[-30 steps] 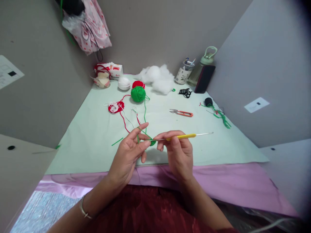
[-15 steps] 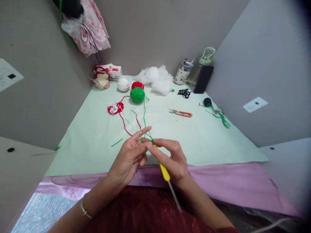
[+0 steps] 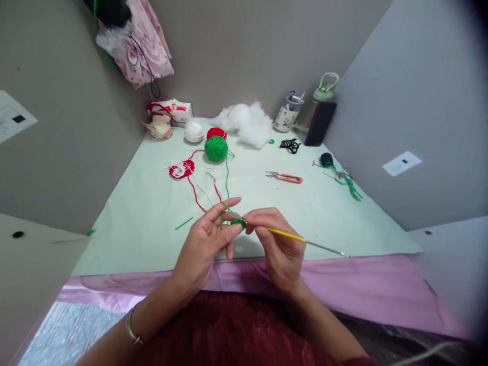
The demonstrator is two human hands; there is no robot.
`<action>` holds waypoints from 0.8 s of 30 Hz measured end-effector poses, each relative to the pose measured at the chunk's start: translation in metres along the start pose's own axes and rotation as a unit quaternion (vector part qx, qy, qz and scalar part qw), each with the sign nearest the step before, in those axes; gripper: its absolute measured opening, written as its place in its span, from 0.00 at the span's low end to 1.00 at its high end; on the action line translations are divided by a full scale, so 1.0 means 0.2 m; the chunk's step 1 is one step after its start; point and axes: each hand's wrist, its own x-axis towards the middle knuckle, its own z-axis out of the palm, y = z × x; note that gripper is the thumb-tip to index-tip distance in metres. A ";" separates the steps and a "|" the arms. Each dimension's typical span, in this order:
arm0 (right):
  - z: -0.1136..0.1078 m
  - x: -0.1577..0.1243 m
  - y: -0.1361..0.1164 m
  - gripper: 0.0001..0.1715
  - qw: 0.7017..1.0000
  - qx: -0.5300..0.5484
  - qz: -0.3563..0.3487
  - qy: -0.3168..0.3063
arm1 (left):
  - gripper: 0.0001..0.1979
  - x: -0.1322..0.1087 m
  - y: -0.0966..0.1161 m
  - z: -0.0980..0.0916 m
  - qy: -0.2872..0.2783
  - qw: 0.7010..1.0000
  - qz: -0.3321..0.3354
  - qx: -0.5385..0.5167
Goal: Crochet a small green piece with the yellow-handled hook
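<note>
My left hand [image 3: 208,239] pinches a small piece of green crochet work [image 3: 238,222] between thumb and fingers, its index finger stretched out with green yarn over it. That strand runs back to a green yarn ball [image 3: 216,148] on the table. In my right hand [image 3: 280,244] is a crochet hook [image 3: 290,234] with a yellow handle, held nearly level. One end of the hook is at the green piece, where my fingers partly hide it; its bare metal end points right. Both hands meet above the table's front edge.
Thread snips [image 3: 284,177] lie right of centre. Red and white yarn [image 3: 181,169] rests at left. White stuffing [image 3: 247,124], a pen cup [image 3: 287,116], a bottle [image 3: 310,107] and a phone [image 3: 320,124] line the back. Black claw clip [image 3: 290,146] and yarn scraps [image 3: 348,185] sit at right.
The crochet hook has swung from pointing down toward me to lying nearly level, its rear end now to the right. My right hand has turned with it, and the green piece shows more.
</note>
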 end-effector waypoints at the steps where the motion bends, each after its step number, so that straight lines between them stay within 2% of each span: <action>1: 0.00 0.00 0.00 0.11 1.000 0.002 0.001 -0.008 | 0.27 0.00 0.01 0.00 0.000 1.000 -0.007 -0.004; 4: -0.01 0.01 0.02 0.10 0.996 0.081 0.047 0.002 | 0.33 0.00 0.04 -0.01 -0.010 0.998 -0.047 -0.027; 7: -0.03 0.05 0.04 0.12 0.972 0.182 0.140 0.049 | 0.31 0.01 0.06 -0.03 -0.052 0.992 -0.102 -0.050; 9: -0.05 0.08 0.04 0.15 0.957 0.208 0.194 0.055 | 0.27 0.02 0.06 -0.05 -0.088 0.986 -0.127 -0.065; 11: -0.05 0.09 0.04 0.17 0.946 0.223 0.231 0.036 | 0.24 0.02 0.05 -0.05 -0.105 0.984 -0.126 -0.074; 13: -0.05 0.09 0.04 0.17 0.941 0.236 0.244 0.014 | 0.22 0.02 0.03 -0.04 -0.091 0.989 -0.100 -0.063; 15: -0.03 0.07 0.05 0.16 0.947 0.231 0.222 0.005 | 0.22 0.01 0.01 -0.04 -0.056 0.997 -0.047 -0.028; 18: 0.00 0.04 0.05 0.11 0.977 0.160 0.140 0.006 | 0.24 0.01 -0.02 -0.04 -0.001 0.998 0.037 0.041; 21: 0.02 0.01 0.04 0.10 0.993 0.084 0.082 0.010 | 0.20 0.01 -0.04 -0.05 0.019 0.996 0.049 0.077; 24: 0.02 -0.01 0.03 0.12 1.000 -0.004 0.016 0.008 | 0.18 0.01 -0.04 -0.05 0.033 0.997 0.044 0.059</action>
